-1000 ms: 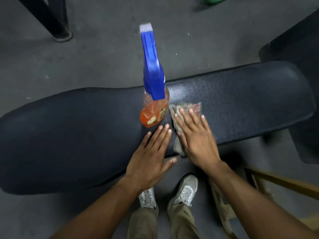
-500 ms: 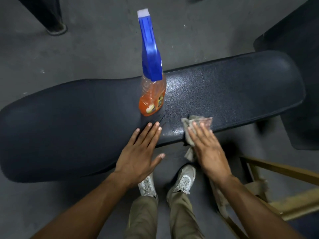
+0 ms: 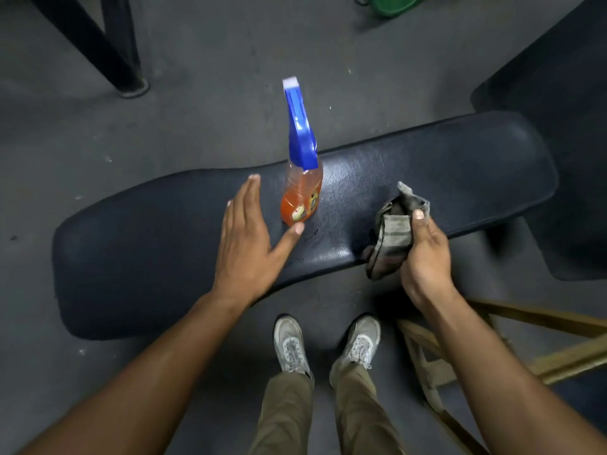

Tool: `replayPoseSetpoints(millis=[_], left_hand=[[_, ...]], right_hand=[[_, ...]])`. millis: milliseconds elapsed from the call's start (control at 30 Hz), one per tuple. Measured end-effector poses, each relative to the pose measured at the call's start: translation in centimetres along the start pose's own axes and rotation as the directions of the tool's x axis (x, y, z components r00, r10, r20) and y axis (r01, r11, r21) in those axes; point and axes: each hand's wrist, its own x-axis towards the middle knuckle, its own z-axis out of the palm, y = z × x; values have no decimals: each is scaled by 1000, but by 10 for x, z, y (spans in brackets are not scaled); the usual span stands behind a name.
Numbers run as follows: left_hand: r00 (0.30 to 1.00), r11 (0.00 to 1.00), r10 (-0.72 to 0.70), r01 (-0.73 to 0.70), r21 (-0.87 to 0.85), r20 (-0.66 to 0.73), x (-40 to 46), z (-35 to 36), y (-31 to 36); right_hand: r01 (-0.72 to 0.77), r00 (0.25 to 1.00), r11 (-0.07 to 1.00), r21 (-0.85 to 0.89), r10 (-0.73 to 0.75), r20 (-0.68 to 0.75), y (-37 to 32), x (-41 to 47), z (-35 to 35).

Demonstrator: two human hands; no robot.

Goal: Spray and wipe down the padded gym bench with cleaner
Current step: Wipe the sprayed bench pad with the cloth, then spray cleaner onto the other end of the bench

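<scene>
Currently: one padded bench (image 3: pixel 443 165), one spray bottle (image 3: pixel 300 195) upright on its middle, one cloth (image 3: pixel 392 231), two hands. Right hand (image 3: pixel 427 254) grips the bunched cloth, lifted off the pad at the near edge; half a second ago it lay pressed flat under straight fingers. Left hand (image 3: pixel 248 241) is flat, fingers straight, thumb tip just beside the bottle base; earlier it sat nearer the edge. Bottle: orange liquid, blue trigger head, label too small to read. Also two pale sneakers (image 3: pixel 290 343), one green object (image 3: pixel 394 3) at top.
</scene>
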Motion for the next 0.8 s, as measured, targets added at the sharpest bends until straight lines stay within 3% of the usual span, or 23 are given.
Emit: replayPoseSetpoints(millis=[200,433,633,800], left_hand=[[999,971,26,-30,-236,-21,48,-5,43],[1000,802,1,12,-598,21,66,6,63],[993,731,117,-64,-679,31,62,-5,64],[999,739,38,-21,-673,10,33,-12,61]], right_hand=[[-18,1000,997,73,18,-7,-8,-5,14],[-42,999,995,86,42,2,-12,-8,16],[-46,998,990,135,52,-45,-18,-13,19],[-96,987,965,243,123,-99,-14,-13,18]])
